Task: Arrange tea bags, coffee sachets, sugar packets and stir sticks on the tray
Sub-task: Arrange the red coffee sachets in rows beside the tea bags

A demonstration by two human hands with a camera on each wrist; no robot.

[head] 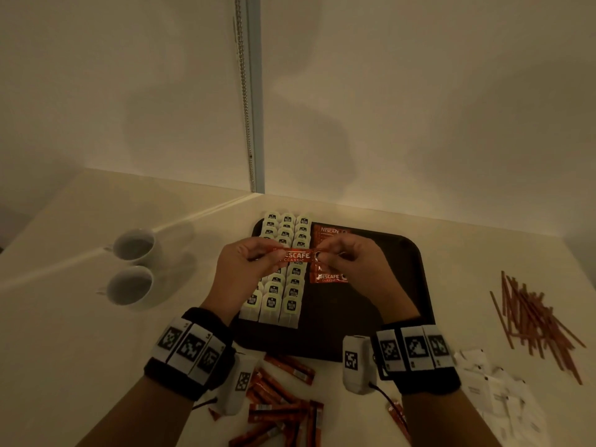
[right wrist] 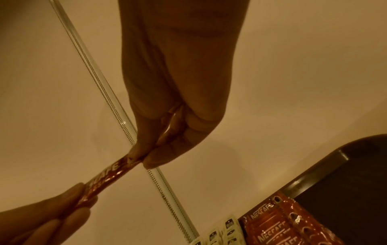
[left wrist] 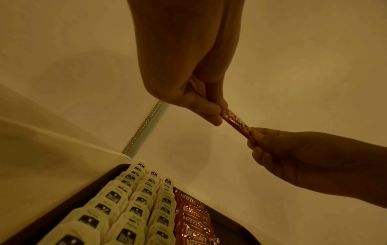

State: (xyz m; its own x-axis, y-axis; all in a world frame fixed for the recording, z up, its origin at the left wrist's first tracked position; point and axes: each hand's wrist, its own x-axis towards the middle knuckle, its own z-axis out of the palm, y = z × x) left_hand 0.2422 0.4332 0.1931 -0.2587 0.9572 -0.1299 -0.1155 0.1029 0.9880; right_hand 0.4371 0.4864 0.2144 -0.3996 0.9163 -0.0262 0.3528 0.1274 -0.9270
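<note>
A red coffee sachet is held level above the dark tray, one end pinched by my left hand, the other by my right hand. The left wrist view shows the same sachet stretched between both hands, and so does the right wrist view, where the sachet runs from my right fingers down to the left. Three columns of tea bags fill the tray's left part. A column of coffee sachets lies beside them, partly hidden by my right hand.
Loose coffee sachets lie on the counter before the tray. Stir sticks are piled at the right, white sugar packets below them. Two white cups stand at the left. A wall runs close behind the tray.
</note>
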